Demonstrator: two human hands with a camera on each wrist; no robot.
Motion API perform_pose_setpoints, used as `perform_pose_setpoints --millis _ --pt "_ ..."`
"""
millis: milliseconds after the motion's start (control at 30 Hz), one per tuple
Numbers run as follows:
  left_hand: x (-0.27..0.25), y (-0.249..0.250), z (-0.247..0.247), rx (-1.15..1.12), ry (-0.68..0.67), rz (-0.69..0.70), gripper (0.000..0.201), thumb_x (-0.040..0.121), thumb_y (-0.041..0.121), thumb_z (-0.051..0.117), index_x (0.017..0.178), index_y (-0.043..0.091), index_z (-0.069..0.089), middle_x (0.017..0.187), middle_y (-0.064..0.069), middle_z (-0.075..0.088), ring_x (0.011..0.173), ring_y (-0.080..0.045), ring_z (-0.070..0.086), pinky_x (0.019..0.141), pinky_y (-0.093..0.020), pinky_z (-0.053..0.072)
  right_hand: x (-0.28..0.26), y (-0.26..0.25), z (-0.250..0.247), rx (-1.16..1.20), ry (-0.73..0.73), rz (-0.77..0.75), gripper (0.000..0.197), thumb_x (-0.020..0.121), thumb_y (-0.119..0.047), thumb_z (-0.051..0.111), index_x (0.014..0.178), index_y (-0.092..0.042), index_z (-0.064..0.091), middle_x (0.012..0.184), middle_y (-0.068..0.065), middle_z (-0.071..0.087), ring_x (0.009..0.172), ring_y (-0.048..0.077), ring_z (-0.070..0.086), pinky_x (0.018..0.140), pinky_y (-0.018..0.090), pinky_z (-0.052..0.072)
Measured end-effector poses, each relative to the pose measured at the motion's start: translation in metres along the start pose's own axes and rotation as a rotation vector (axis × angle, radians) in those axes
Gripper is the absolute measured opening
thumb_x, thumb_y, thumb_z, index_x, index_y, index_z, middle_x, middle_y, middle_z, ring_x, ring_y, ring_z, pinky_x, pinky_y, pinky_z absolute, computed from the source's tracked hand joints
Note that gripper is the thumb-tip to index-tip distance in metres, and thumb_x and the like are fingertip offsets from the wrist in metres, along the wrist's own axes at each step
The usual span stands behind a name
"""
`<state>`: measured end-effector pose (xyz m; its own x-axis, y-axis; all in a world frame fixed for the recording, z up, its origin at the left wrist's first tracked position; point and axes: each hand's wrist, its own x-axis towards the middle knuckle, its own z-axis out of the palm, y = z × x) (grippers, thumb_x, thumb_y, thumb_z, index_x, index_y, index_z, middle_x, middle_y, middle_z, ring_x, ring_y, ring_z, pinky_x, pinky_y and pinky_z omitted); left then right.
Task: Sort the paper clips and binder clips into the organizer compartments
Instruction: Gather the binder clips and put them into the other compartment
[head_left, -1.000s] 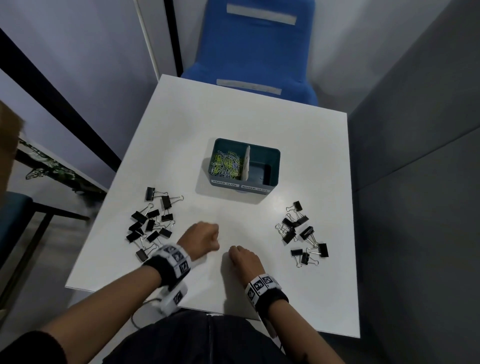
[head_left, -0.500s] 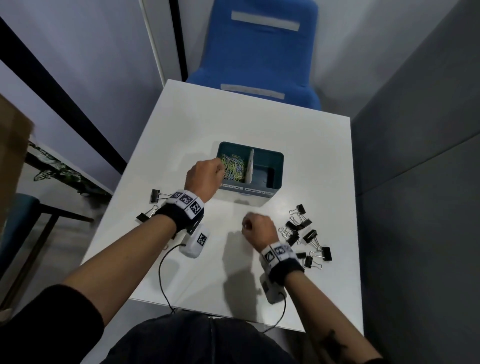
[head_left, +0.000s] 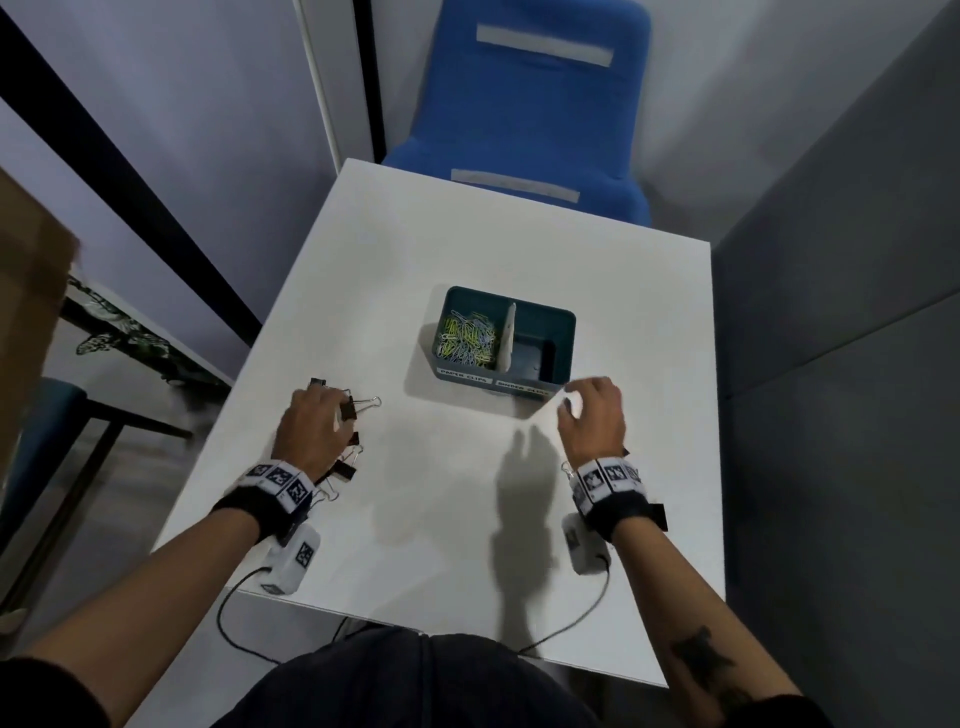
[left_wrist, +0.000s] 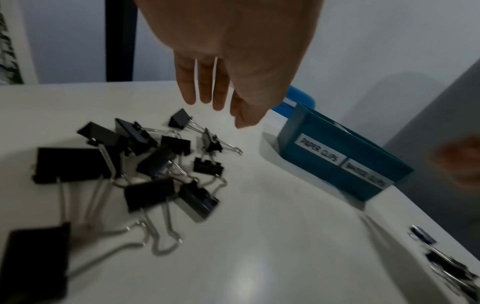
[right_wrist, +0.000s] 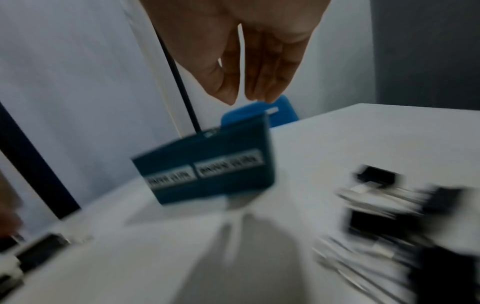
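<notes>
A teal organizer (head_left: 567, 323) stands mid-table, with coloured paper clips (head_left: 467, 338) in its left compartment; the right compartment looks dark and bare. My left hand (head_left: 317, 426) hovers with straight fingers over a pile of black binder clips (left_wrist: 153, 164), holding nothing. One of those clips (head_left: 358, 408) shows beside its fingers. My right hand (head_left: 587, 410) hangs by the organizer's front right corner with relaxed fingers and nothing in them. In the blurred right wrist view the second binder clip pile (right_wrist: 376, 176) lies right of the hand (right_wrist: 246, 96); in the head view that pile is mostly hidden.
A blue chair (head_left: 519, 104) stands beyond the white table's (head_left: 441, 249) far edge. A grey partition (head_left: 831, 260) runs close along the right side. Wrist-camera cables (head_left: 244, 587) hang over the near edge. Labels (left_wrist: 320, 153) mark the organizer's front.
My left hand pulled back from the paper clip compartment to above the left binder clip pile and uncurled. My right hand moved right and forward to the organizer's corner, uncurling from a fist.
</notes>
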<state>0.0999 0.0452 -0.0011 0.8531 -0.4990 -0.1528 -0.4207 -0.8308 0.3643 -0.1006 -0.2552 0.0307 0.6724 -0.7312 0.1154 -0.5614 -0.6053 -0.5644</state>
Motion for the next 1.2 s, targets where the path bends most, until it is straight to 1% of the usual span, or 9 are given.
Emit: perform_pose_setpoints --millis 67,167,300,433,633,800,967,1067,1200 --pt "0.012 -0.014 -0.004 0.043 -0.049 -0.067 0.06 0.074 0.039 0.078 0.124 0.016 0.053 0.129 -0.011 0.045 0.119 -0.034 0.041 0.091 -0.05 0.043 -0.011 0.041 -0.001 -0.143 -0.097 0.112 0.034 0.078 -0.017 0.068 0.111 -0.014 0.063 0.125 0.014 0.049 0.113 0.033 0.047 0.091 0.045 0.044" --pt "0.027 -0.033 -0.007 0.051 -0.209 -0.265 0.104 0.062 0.061 0.079 0.146 0.027 0.027 0.151 -0.01 0.021 0.137 -0.034 0.021 0.103 -0.054 0.031 -0.022 0.087 -0.006 -0.33 -0.295 0.364 0.066 0.076 -0.043 0.07 0.135 -0.029 0.043 0.149 0.013 0.025 0.133 0.033 0.029 0.101 0.053 0.034" --pt "0.031 -0.044 0.008 0.006 -0.408 -0.338 0.127 0.057 0.066 0.079 0.15 0.041 -0.003 0.159 -0.007 -0.008 0.143 -0.041 0.002 0.112 -0.059 0.021 -0.024 0.118 -0.003 -0.317 -0.487 0.51 0.101 0.068 -0.058 0.075 0.147 -0.041 0.015 0.159 0.005 0.001 0.142 0.032 0.013 0.105 0.057 0.031" --pt "0.023 -0.03 0.03 0.085 -0.558 -0.222 0.126 0.06 0.064 0.078 0.147 0.046 -0.011 0.157 0.003 -0.025 0.143 -0.044 -0.012 0.11 -0.062 0.021 -0.024 0.108 0.013 -0.307 -0.579 0.422 0.098 0.07 -0.066 0.069 0.147 -0.044 0.012 0.159 0.005 0.004 0.142 0.033 0.016 0.105 0.057 0.034" --pt "-0.005 0.016 0.055 0.272 -0.57 0.05 0.107 0.075 0.068 0.061 0.151 0.036 -0.007 0.157 0.003 -0.024 0.143 -0.04 -0.013 0.112 -0.061 0.019 -0.032 0.056 0.045 -0.444 -0.694 0.197 0.083 0.08 -0.066 0.057 0.147 -0.038 0.018 0.159 0.011 0.002 0.144 0.036 0.011 0.105 0.06 0.034" --pt "-0.025 0.052 0.072 0.249 -0.621 0.142 0.103 0.081 0.067 0.054 0.152 0.027 -0.009 0.157 0.001 -0.025 0.144 -0.032 -0.019 0.114 -0.059 0.011 -0.054 0.014 0.071 -0.459 -0.693 0.021 0.072 0.085 -0.061 0.052 0.145 -0.035 0.024 0.157 0.014 0.009 0.142 0.035 0.017 0.105 0.057 0.035" --pt "-0.027 0.072 0.064 0.141 -0.571 0.255 0.09 0.085 0.059 0.057 0.152 0.025 0.008 0.161 0.002 -0.006 0.147 -0.023 -0.002 0.111 -0.053 0.026 -0.059 -0.008 0.062 -0.308 -0.647 -0.064 0.064 0.087 -0.05 0.056 0.144 -0.03 0.034 0.153 0.014 0.024 0.138 0.033 0.028 0.107 0.052 0.034" --pt "-0.01 0.072 0.053 0.169 -0.458 0.257 0.083 0.088 0.057 0.054 0.151 0.021 0.015 0.16 -0.003 0.006 0.145 -0.024 0.008 0.11 -0.049 0.028 -0.058 0.005 0.035 -0.27 -0.5 0.061 0.058 0.091 -0.048 0.052 0.142 -0.025 0.038 0.153 0.014 0.027 0.138 0.032 0.029 0.11 0.052 0.031" --pt "0.017 0.075 0.047 0.17 -0.485 0.19 0.088 0.086 0.059 0.055 0.152 0.026 0.007 0.161 -0.001 -0.005 0.146 -0.029 0.003 0.111 -0.052 0.024 -0.069 0.061 0.002 -0.294 -0.36 0.411 0.067 0.087 -0.056 0.054 0.144 -0.028 0.034 0.156 0.013 0.017 0.142 0.032 0.018 0.11 0.055 0.028"
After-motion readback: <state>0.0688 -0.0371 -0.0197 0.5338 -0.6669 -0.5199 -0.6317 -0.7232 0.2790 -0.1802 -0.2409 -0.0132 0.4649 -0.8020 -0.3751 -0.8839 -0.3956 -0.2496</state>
